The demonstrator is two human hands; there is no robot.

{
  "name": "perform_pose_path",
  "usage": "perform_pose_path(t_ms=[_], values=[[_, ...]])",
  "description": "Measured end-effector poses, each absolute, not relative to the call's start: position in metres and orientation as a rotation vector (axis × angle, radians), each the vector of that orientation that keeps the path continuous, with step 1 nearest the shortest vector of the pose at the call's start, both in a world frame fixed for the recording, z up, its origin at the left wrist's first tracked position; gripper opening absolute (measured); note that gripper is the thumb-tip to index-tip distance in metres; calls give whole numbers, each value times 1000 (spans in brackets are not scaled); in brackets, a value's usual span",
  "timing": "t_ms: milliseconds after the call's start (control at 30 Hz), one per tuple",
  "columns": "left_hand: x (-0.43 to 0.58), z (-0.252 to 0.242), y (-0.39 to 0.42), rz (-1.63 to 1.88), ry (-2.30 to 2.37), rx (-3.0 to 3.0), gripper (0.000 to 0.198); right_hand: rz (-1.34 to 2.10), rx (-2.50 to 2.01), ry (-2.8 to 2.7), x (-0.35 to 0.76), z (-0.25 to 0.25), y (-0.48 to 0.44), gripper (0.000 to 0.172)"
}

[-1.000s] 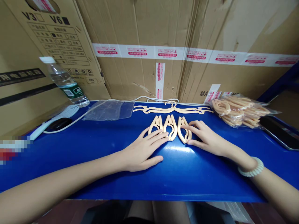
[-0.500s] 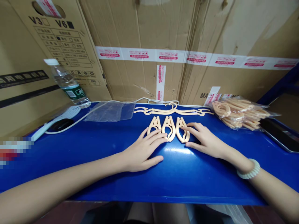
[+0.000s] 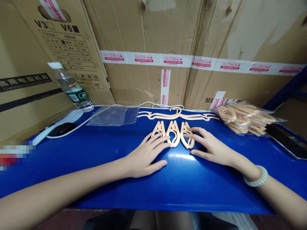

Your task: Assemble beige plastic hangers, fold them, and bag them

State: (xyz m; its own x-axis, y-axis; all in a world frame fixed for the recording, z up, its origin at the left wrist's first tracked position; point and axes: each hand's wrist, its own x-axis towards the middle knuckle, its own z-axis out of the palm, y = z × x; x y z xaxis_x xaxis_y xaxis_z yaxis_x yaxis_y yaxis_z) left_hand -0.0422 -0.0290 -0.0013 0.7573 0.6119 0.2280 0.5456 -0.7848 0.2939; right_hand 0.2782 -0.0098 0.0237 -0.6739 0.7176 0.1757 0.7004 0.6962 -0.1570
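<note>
Three folded peach plastic hangers lie side by side on the blue table. My left hand lies flat with fingers stretched out, its fingertips resting on the leftmost folded hanger. My right hand is spread flat too, fingertips touching the rightmost folded hanger. Neither hand grips anything. An unfolded peach hanger lies stretched out just behind the three.
A clear bag of peach hangers sits at the right, a dark tray beyond it. An empty clear bag, a water bottle, a white cable and a black object lie at the left. Cardboard boxes wall the back.
Both hands stay flat at the folded hangers; the right hand has slid slightly left and nearer. The view has tilted a little.
</note>
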Motion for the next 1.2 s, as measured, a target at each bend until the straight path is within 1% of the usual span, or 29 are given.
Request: perform_pose_path(t_ms=[100,333,500,600,733,1000,1200], values=[[-42,-1,-29,442,934,2759,48,121,-1096,-2713,278,25,-9,57],[-44,-3,-28,469,915,2741,47,148,-1087,-2712,276,27,-10,56],[-48,-4,-20,709,866,2552,41,175,-1082,-2701,277,27,-10,58],[-52,-7,-11,873,892,2391,42,208,-1076,-2691,279,28,-10,60],[-55,-11,-2,966,915,2289,42,256,-1083,-2685,281,30,-10,62],[-57,-15,2,940,957,2338,35,309,-1083,-2665,282,30,-8,60],[-58,-15,3,961,973,2337,38,355,-1097,-2656,281,33,-10,58]])
